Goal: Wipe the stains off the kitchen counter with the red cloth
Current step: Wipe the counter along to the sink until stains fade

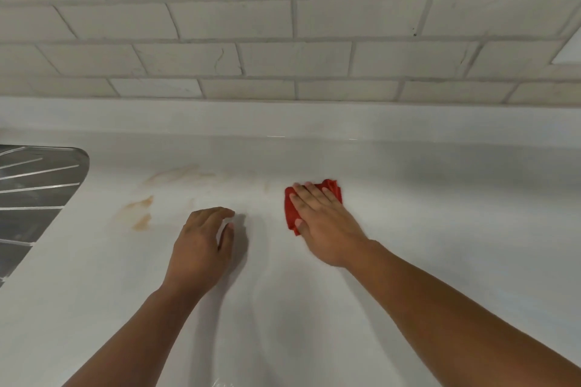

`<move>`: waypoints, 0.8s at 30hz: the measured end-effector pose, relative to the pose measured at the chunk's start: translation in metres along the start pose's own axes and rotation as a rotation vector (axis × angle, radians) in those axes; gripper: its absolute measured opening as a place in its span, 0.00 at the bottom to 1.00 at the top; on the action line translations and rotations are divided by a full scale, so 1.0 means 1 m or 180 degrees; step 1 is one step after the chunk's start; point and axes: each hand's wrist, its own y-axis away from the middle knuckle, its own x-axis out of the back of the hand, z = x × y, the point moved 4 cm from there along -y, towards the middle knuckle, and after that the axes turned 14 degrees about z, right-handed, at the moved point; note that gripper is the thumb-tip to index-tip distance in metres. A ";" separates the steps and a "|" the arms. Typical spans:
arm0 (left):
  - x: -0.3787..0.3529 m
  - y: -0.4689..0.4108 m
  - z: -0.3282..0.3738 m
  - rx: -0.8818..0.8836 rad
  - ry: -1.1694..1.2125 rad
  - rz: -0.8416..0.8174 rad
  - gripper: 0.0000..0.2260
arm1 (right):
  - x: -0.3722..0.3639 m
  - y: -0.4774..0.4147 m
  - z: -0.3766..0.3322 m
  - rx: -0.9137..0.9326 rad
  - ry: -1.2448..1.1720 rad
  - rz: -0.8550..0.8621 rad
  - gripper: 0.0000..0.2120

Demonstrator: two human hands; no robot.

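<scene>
At the far left edge a metal sink drainboard (34,198) with raised ribs is set into the white bench (440,229); only its corner shows, and nothing can be seen lying on it. The red cloth (290,210) lies bunched on the bench right of centre, pinned flat under the right hand (323,223), whose fingers are spread and pressed down on it, so that red shows only past the fingertips and along the thumb side. The left hand (201,248) rests beside it, apart from the cloth, fingers loosely curled and holding nothing. Brownish stains (140,212) mark the bench to the left of both hands, near the drainboard, with a fainter smear (176,173) farther back. Behind, the bench rises to a tiled wall (283,25). To the right of the cloth the surface runs wide and bare.
</scene>
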 end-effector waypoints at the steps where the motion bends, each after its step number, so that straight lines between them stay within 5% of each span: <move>1: 0.000 -0.002 -0.001 0.0015 0.0010 -0.0004 0.09 | 0.006 0.007 0.015 -0.0104 0.0026 0.0050 0.30; 7: -0.003 -0.016 0.004 -0.0086 0.0148 0.0008 0.09 | 0.032 0.037 0.098 -0.0842 0.0292 0.0215 0.28; 12: -0.015 -0.024 0.014 -0.0024 0.0289 -0.0098 0.09 | 0.031 0.040 0.093 -0.1064 0.0113 0.0333 0.23; 24: -0.037 -0.038 0.025 -0.0168 0.0514 -0.0347 0.10 | 0.039 0.029 0.133 -0.1910 0.0406 0.0291 0.29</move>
